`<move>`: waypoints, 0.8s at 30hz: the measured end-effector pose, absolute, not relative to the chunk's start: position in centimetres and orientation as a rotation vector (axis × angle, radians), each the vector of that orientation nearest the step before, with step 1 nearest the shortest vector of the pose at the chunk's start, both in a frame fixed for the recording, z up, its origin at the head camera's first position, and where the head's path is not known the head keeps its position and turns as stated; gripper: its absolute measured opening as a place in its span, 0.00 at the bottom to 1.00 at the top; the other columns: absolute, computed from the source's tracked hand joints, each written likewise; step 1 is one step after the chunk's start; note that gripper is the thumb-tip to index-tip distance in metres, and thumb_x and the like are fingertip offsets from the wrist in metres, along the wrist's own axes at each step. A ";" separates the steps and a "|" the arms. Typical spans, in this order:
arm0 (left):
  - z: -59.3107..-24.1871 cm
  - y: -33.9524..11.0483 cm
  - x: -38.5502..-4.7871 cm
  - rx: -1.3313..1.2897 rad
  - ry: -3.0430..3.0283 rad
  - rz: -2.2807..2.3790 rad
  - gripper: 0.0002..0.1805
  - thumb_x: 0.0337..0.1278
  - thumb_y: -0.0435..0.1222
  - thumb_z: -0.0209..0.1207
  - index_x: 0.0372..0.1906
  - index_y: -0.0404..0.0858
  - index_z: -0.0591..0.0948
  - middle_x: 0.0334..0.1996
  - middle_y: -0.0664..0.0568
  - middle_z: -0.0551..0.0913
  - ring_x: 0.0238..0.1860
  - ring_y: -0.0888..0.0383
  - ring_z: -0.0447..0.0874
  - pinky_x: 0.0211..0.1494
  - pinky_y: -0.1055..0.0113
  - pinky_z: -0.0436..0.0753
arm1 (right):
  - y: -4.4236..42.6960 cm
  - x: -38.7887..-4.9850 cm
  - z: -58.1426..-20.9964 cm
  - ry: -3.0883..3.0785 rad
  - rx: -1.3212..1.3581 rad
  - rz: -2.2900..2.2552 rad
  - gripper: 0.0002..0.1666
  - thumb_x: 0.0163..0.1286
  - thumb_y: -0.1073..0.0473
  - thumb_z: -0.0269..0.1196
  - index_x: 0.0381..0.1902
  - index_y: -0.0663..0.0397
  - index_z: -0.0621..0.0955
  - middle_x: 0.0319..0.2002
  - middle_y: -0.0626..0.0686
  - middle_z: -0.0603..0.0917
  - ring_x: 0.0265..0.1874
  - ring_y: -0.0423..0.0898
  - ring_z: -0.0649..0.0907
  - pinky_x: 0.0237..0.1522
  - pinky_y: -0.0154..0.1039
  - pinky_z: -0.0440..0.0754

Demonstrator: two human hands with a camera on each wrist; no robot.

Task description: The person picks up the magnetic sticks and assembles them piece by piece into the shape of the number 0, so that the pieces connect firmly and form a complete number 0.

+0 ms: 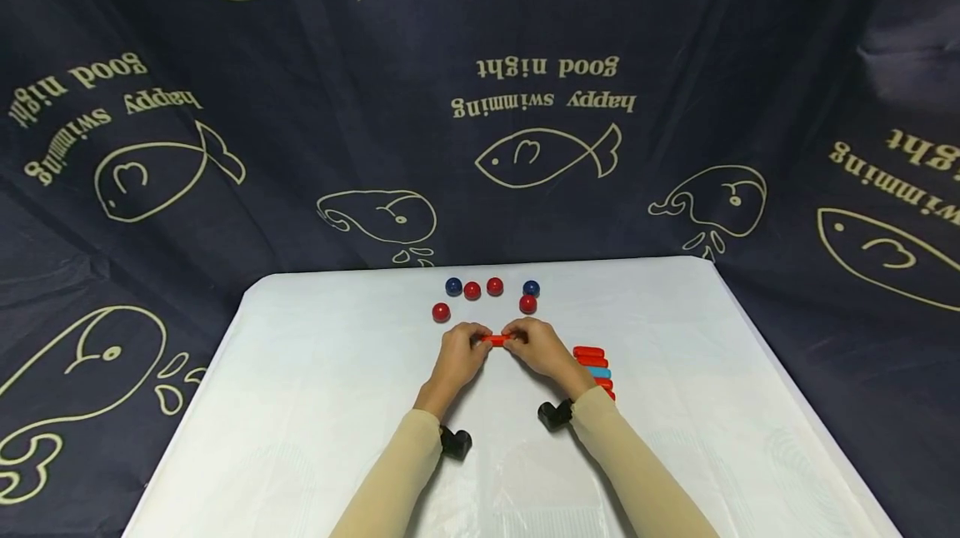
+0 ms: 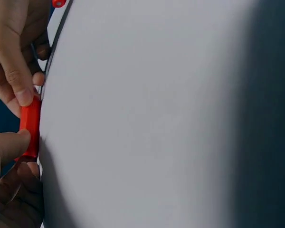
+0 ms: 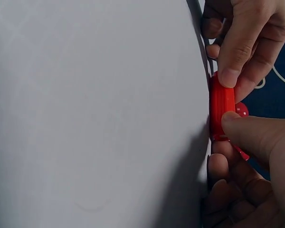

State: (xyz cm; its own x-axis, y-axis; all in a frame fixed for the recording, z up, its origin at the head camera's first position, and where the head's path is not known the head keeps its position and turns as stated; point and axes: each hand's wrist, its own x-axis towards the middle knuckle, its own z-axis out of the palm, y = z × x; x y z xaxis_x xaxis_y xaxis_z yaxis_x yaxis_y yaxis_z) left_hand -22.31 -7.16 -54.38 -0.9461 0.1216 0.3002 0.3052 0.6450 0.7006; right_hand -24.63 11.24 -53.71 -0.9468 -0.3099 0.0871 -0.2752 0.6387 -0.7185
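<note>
A short red bar (image 1: 497, 341) is held level between both hands just above or on the white table, near its middle. The left hand (image 1: 459, 355) pinches its left end between thumb and fingers. At the other end, the right hand (image 1: 542, 348) pinches it the same way. In the left wrist view the red bar (image 2: 30, 127) shows between the two thumbs. The right wrist view shows a ridged side of the bar (image 3: 218, 107), with a thumb on each end; the fingertips behind it are partly hidden.
Beyond the hands lie several red balls (image 1: 441, 312) and two dark blue balls (image 1: 453, 286). Right of the right hand is a row of several red bars (image 1: 588, 351) with one light blue bar (image 1: 600, 372), partly covered by the forearm. A dark cloth hangs behind the white table (image 1: 300, 355).
</note>
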 end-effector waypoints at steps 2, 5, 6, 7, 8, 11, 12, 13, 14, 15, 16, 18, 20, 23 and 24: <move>-54.4 -7.2 -22.4 -0.340 -2.643 -1.205 0.05 0.60 0.28 0.69 0.41 0.34 0.89 0.35 0.45 0.87 0.32 0.60 0.78 0.35 0.69 0.78 | 11.3 -24.6 -53.7 2.801 -0.519 -1.222 0.05 0.68 0.64 0.70 0.42 0.54 0.88 0.35 0.49 0.86 0.32 0.40 0.79 0.40 0.37 0.80; -54.5 -7.3 -22.5 -0.340 -2.640 -1.212 0.05 0.59 0.29 0.70 0.40 0.34 0.89 0.35 0.46 0.88 0.31 0.60 0.77 0.35 0.69 0.78 | 11.4 -24.8 -53.5 2.797 -0.552 -1.217 0.05 0.68 0.65 0.70 0.42 0.55 0.88 0.34 0.49 0.86 0.32 0.40 0.79 0.39 0.36 0.81; -54.5 -7.3 -22.5 -0.343 -2.637 -1.211 0.05 0.59 0.28 0.70 0.40 0.34 0.89 0.35 0.46 0.88 0.31 0.60 0.77 0.35 0.69 0.78 | 11.5 -24.9 -53.4 2.794 -0.564 -1.215 0.05 0.68 0.65 0.70 0.42 0.55 0.87 0.34 0.49 0.86 0.32 0.40 0.79 0.39 0.36 0.81; -54.4 -7.3 -22.5 -0.343 -2.636 -1.216 0.06 0.59 0.28 0.70 0.41 0.34 0.89 0.35 0.45 0.88 0.31 0.60 0.77 0.35 0.69 0.78 | 11.7 -25.0 -53.2 2.791 -0.571 -1.212 0.06 0.68 0.64 0.70 0.42 0.56 0.87 0.34 0.49 0.86 0.32 0.40 0.80 0.39 0.36 0.81; -54.4 -7.2 -22.5 -0.343 -2.632 -1.218 0.06 0.59 0.28 0.70 0.41 0.34 0.89 0.35 0.45 0.88 0.31 0.60 0.77 0.35 0.68 0.78 | 11.8 -25.1 -52.9 2.791 -0.573 -1.208 0.06 0.68 0.64 0.70 0.43 0.56 0.87 0.34 0.49 0.86 0.32 0.40 0.80 0.40 0.37 0.82; -54.3 -7.2 -22.6 -0.332 -2.626 -1.226 0.06 0.59 0.29 0.70 0.41 0.34 0.89 0.36 0.45 0.88 0.31 0.60 0.78 0.36 0.69 0.78 | 12.3 -25.4 -52.0 2.809 -0.551 -1.213 0.09 0.69 0.62 0.70 0.45 0.59 0.87 0.37 0.52 0.87 0.35 0.43 0.83 0.42 0.40 0.84; -54.2 -7.2 -22.6 -0.330 -2.623 -1.228 0.06 0.59 0.28 0.70 0.41 0.34 0.89 0.35 0.45 0.88 0.31 0.59 0.78 0.36 0.69 0.78 | 12.5 -25.6 -51.7 2.821 -0.542 -1.218 0.10 0.69 0.62 0.70 0.46 0.60 0.87 0.38 0.53 0.87 0.37 0.45 0.84 0.43 0.41 0.85; -54.2 -7.2 -22.6 -0.325 -2.623 -1.235 0.06 0.59 0.28 0.70 0.41 0.34 0.89 0.35 0.45 0.88 0.31 0.59 0.78 0.35 0.69 0.77 | 12.6 -25.7 -51.3 2.835 -0.528 -1.225 0.12 0.69 0.62 0.70 0.48 0.61 0.86 0.40 0.54 0.87 0.38 0.47 0.85 0.45 0.43 0.85; -54.1 -7.2 -22.6 -0.320 -2.624 -1.239 0.06 0.59 0.28 0.70 0.41 0.34 0.89 0.35 0.45 0.88 0.31 0.60 0.78 0.35 0.69 0.77 | 12.8 -25.8 -51.1 2.849 -0.518 -1.231 0.13 0.68 0.62 0.70 0.49 0.61 0.86 0.42 0.56 0.87 0.40 0.48 0.86 0.46 0.44 0.86; -54.1 -7.2 -22.5 -0.317 -2.629 -1.242 0.06 0.59 0.28 0.70 0.41 0.34 0.89 0.35 0.45 0.88 0.31 0.60 0.77 0.35 0.69 0.77 | 13.1 -25.9 -50.9 2.859 -0.502 -1.239 0.14 0.68 0.62 0.70 0.50 0.62 0.86 0.43 0.57 0.87 0.41 0.49 0.86 0.47 0.45 0.86; -54.1 -7.2 -22.5 -0.314 -2.636 -1.246 0.06 0.59 0.28 0.70 0.41 0.34 0.89 0.35 0.45 0.88 0.31 0.60 0.77 0.35 0.69 0.77 | 13.3 -26.0 -50.7 2.869 -0.487 -1.242 0.14 0.68 0.62 0.70 0.50 0.62 0.86 0.45 0.58 0.86 0.42 0.51 0.86 0.47 0.46 0.85; -54.1 -7.2 -22.5 -0.306 -2.651 -1.253 0.06 0.59 0.28 0.70 0.41 0.35 0.89 0.34 0.46 0.87 0.31 0.60 0.76 0.35 0.69 0.77 | 13.7 -26.2 -50.4 2.877 -0.466 -1.251 0.15 0.69 0.62 0.69 0.51 0.62 0.86 0.47 0.60 0.85 0.43 0.52 0.86 0.48 0.47 0.85; -54.2 -7.2 -22.5 -0.300 -2.666 -1.258 0.06 0.59 0.29 0.70 0.41 0.35 0.90 0.34 0.46 0.87 0.31 0.60 0.76 0.35 0.69 0.77 | 14.1 -26.4 -50.2 2.869 -0.436 -1.265 0.16 0.70 0.61 0.69 0.53 0.61 0.85 0.49 0.62 0.83 0.43 0.53 0.85 0.48 0.48 0.85; -54.2 -7.2 -22.4 -0.273 -2.689 -1.284 0.06 0.60 0.30 0.70 0.42 0.36 0.90 0.34 0.47 0.86 0.32 0.60 0.76 0.36 0.69 0.77 | 14.4 -26.7 -50.3 2.868 -0.395 -1.283 0.18 0.70 0.61 0.68 0.56 0.62 0.84 0.52 0.64 0.81 0.46 0.55 0.85 0.49 0.50 0.85; -54.3 -7.3 -22.3 -0.264 -2.693 -1.293 0.06 0.60 0.30 0.70 0.42 0.36 0.90 0.34 0.47 0.86 0.32 0.60 0.75 0.36 0.69 0.77 | 14.4 -26.8 -50.4 2.868 -0.377 -1.289 0.19 0.71 0.61 0.68 0.57 0.62 0.83 0.54 0.65 0.80 0.47 0.55 0.85 0.50 0.50 0.85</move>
